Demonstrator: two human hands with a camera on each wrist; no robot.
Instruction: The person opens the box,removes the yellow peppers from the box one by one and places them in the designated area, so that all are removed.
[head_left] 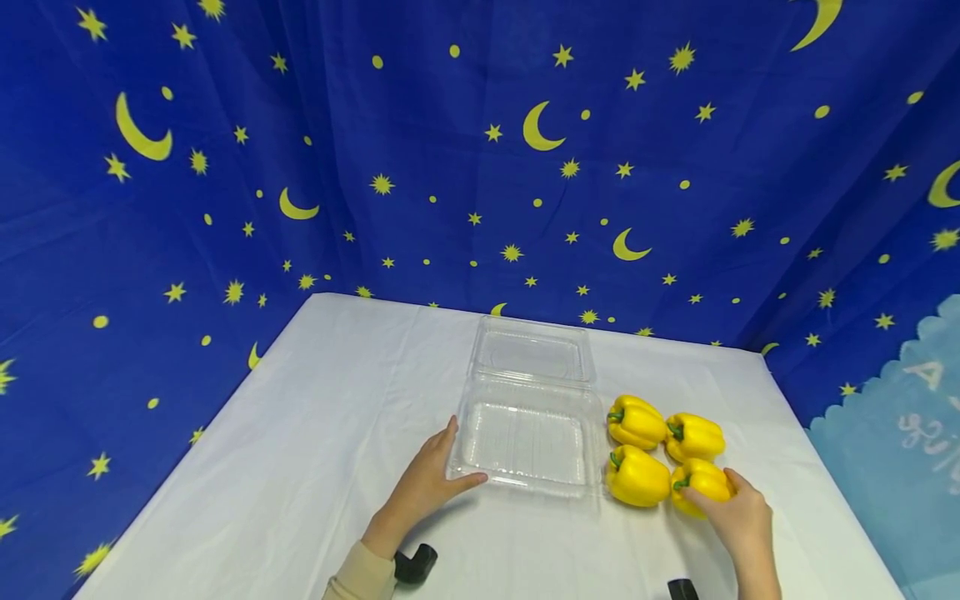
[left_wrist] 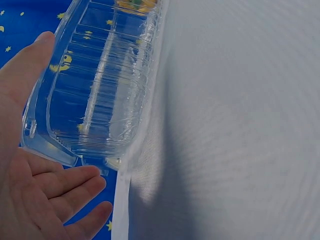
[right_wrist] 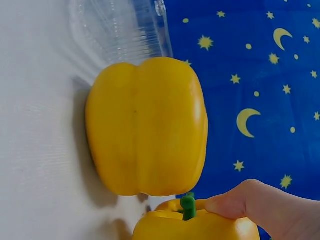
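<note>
A clear plastic clamshell container (head_left: pixel 525 482) lies unfolded on the white table, its lid (head_left: pixel 532 332) toward the back. At the container's near left corner is my left hand (head_left: pixel 423 483), thumb and fingers spread along its edge; the left wrist view shows the fingers (left_wrist: pixel 75 192) loosely extended beside the plastic. Several yellow bell peppers sit in a cluster right of the container. My right hand (head_left: pixel 742 517) grips the near right bell pepper (head_left: pixel 701 483) between thumb and fingers. Close by is another bell pepper (right_wrist: pixel 145 127), large in the right wrist view.
Other bell peppers stand behind, one at the back left (head_left: pixel 636 422) and one at the back right (head_left: pixel 697 437). A blue curtain (head_left: pixel 450 150) with moons and stars encloses the table (head_left: pixel 360 400). Black wrist devices (head_left: pixel 416 565) show below the hands.
</note>
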